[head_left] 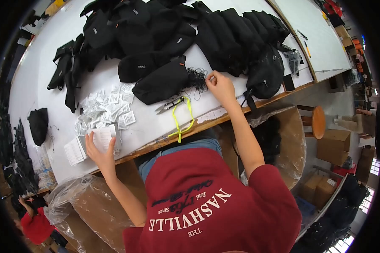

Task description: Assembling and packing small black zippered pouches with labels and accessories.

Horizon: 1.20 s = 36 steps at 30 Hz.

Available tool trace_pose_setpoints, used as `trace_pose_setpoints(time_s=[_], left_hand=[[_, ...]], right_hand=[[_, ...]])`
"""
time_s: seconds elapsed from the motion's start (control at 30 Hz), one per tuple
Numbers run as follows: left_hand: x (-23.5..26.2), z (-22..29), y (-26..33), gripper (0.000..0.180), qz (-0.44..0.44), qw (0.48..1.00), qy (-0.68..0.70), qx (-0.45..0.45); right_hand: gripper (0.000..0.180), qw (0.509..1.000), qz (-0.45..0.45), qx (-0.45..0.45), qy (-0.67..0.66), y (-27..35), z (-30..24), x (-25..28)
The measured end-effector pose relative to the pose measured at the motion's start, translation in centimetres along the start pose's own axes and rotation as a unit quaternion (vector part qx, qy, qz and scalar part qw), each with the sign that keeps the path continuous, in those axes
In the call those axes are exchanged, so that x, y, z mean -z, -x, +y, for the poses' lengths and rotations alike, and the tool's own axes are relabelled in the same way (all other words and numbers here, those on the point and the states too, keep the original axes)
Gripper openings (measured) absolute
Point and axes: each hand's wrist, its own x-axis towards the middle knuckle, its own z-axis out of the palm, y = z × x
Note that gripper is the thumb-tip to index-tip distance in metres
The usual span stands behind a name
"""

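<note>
My left hand (100,155) is at a stack of white printed paper cards (102,138), its thumb and fingers on opposite sides of it. Just above that stack, many small white packets (107,105) lie in a loose pile. My right hand (221,87) has its fingers pinched at the edge of a tangle of black threads (195,80). Beside the threads rests a black fabric pouch (161,83) with a small orange tab. Between my hands are thread snips (169,105) and a neon yellow cord loop (191,116).
Black pouches (135,31) are heaped at the far side, with a row (236,36) at the right. A phone (288,83) lies by the table's wooden edge (215,122). Plastic-lined cartons (293,147) stand below, near a round stool (318,122). Another person's red sleeve (37,225) shows lower left.
</note>
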Motion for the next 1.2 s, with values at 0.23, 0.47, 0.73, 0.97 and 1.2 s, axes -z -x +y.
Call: trace_pose_setpoints(time_s=[0.23,0.47,0.73,0.97,1.2], left_hand=[[0.3,-2.3,-0.9,0.081,-0.046,0.998,-0.042,0.018],[-0.4,-0.6,-0.8,0.082,-0.083,0.986,-0.124,0.067],[0.4,-2.3,-0.3,0.089,-0.17,0.959,-0.15,0.171],[5.5,-2.5,-2.5,0.095,-0.26,0.929,-0.262,0.006],[6.3,-2.9,-2.9,0.095,-0.229,0.931,-0.284,0.027]], right_hand=[[0.012,0.996,0.057,-0.011,-0.064,1.0,-0.3,-1.6],[0.006,0.991,0.058,-0.006,-0.121,0.9,0.8,-0.7],[0.019,0.974,0.002,-0.015,-0.226,2.8,2.0,-1.3],[0.014,0.945,-0.048,0.024,-0.323,1.4,2.9,1.2],[0.019,0.901,-0.151,0.052,-0.403,2.9,3.5,0.6]])
